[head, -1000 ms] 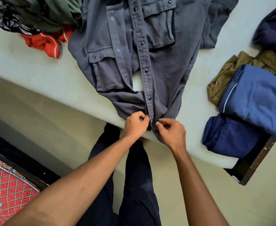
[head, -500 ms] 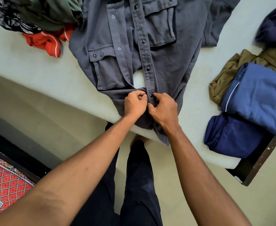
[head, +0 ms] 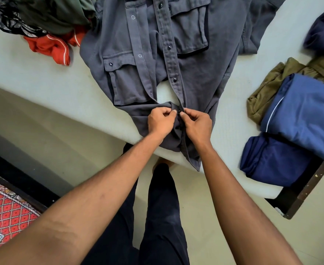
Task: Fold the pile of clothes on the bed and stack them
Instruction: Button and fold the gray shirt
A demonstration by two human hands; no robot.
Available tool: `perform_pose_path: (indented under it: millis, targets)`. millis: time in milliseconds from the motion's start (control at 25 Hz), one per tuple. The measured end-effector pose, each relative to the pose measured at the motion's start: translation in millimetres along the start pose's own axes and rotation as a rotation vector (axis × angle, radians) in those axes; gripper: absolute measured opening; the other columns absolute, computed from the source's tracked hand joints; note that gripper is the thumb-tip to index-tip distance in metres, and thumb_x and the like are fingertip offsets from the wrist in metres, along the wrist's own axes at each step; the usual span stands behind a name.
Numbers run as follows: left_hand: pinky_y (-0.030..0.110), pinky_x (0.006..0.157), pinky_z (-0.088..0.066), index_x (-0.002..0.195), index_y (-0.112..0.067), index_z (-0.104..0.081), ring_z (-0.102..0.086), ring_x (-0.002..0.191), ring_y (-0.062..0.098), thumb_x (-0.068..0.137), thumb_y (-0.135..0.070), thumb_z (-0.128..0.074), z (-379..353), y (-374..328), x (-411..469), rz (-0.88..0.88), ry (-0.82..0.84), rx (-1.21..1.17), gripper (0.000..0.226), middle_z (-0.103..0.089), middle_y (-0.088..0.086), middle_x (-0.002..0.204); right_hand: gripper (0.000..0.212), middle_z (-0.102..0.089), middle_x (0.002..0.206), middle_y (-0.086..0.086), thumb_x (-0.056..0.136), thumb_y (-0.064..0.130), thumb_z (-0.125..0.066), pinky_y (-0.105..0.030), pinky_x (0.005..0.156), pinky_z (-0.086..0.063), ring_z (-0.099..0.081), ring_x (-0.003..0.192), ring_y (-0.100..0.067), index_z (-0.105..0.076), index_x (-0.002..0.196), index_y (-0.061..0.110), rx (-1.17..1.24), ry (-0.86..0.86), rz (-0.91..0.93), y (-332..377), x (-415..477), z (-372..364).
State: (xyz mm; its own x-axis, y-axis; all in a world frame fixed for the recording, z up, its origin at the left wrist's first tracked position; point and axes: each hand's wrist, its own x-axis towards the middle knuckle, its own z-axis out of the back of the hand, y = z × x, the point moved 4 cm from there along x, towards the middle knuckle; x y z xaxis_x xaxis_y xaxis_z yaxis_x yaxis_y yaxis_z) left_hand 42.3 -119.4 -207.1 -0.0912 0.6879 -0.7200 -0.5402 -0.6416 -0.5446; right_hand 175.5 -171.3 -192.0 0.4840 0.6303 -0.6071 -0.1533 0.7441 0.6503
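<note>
**A:** Pinching what, exactly?

**B:** The grey shirt (head: 195,77), low on its front opening. The left hand (head: 162,122) has its fingers curled, nipping the left front edge between thumb and forefinger. The right hand (head: 197,124) nips the snap-button strip the same way. The two sets of fingertips almost meet.

**A:** Is there a snap between them?

**B:** Possibly. A small dark dot sits there, but it is too small to be sure.

**A:** Where does the shirt lie?

**B:** Face up on the pale bed (head: 33,77), with its collar end far and its hem draped over the near edge. Above the hands the front gapes, so a patch of bed shows through.

**A:** And the rest of the clothes?

**B:** Far left is a loose heap: a green garment (head: 58,14) on top, a black patterned cloth (head: 2,20) beside it, and a red garment (head: 50,48) poking out nearer. On the right is folded work: a blue piece (head: 306,113) lying across a navy piece (head: 272,161) and an olive piece (head: 266,90). A dark garment (head: 323,31) lies beyond them.

**A:** Below the bed?

**B:** The person's dark trousers (head: 163,217) and a red patterned rug (head: 2,209) at near left.
</note>
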Motion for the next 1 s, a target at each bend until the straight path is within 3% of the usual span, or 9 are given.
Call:
perform_pose_path:
  millis: [200, 360, 600, 840, 1000]
  targets:
    - [0.039, 0.088, -0.059, 0.084, -0.023, -0.078, -0.073, 0.085, 0.014, 0.089, -0.026, -0.073, -2, 9, 0, 0.095, -0.025, -0.233, 0.008, -0.077, -0.007, 0.083, 0.019, -0.077, 0.096, 0.014, 0.091, 0.022, -0.075, -0.02, 0.088, -0.056, -0.07, 0.094, 0.002, -0.08, 0.109, 0.018, 0.116, -0.088, -0.046, -12, -4, -1]
    - [0.039, 0.089, -0.06, 0.09, -0.02, -0.078, -0.073, 0.088, 0.015, 0.09, -0.024, -0.073, -6, 8, -3, 0.156, -0.065, -0.357, 0.006, -0.077, -0.003, 0.087, 0.022, -0.075, 0.099, 0.014, 0.092, 0.022, -0.074, -0.01, 0.086, -0.051, -0.067, 0.093, 0.007, -0.079, 0.113, 0.016, 0.103, -0.119, -0.027, -13, -9, 3]
    - [0.039, 0.088, -0.06, 0.103, -0.009, -0.078, -0.074, 0.091, 0.018, 0.09, -0.022, -0.074, -14, 8, -8, 0.183, -0.013, -0.399, 0.018, -0.078, 0.004, 0.093, 0.021, -0.078, 0.103, 0.013, 0.093, 0.026, -0.072, -0.011, 0.088, -0.052, -0.069, 0.098, 0.005, -0.079, 0.112, 0.021, 0.099, -0.141, -0.008, -9, -14, -5]
    - [0.032, 0.085, -0.061, 0.098, -0.011, -0.078, -0.072, 0.083, 0.012, 0.091, -0.017, -0.073, -11, 4, -11, 0.169, 0.026, -0.412, 0.01, -0.077, 0.001, 0.086, 0.019, -0.075, 0.096, 0.016, 0.093, 0.025, -0.072, -0.011, 0.085, -0.05, -0.065, 0.088, 0.011, -0.08, 0.111, 0.022, 0.083, -0.131, 0.008, -8, -13, -10]
    - [0.031, 0.089, -0.059, 0.105, -0.007, -0.077, -0.073, 0.096, 0.017, 0.091, -0.014, -0.073, -13, 5, -9, 0.208, 0.042, -0.452, 0.016, -0.077, 0.006, 0.096, 0.018, -0.072, 0.09, 0.015, 0.093, 0.023, -0.072, -0.007, 0.078, -0.046, -0.067, 0.086, 0.003, -0.08, 0.108, 0.018, 0.064, -0.121, 0.062, -6, -13, -12]
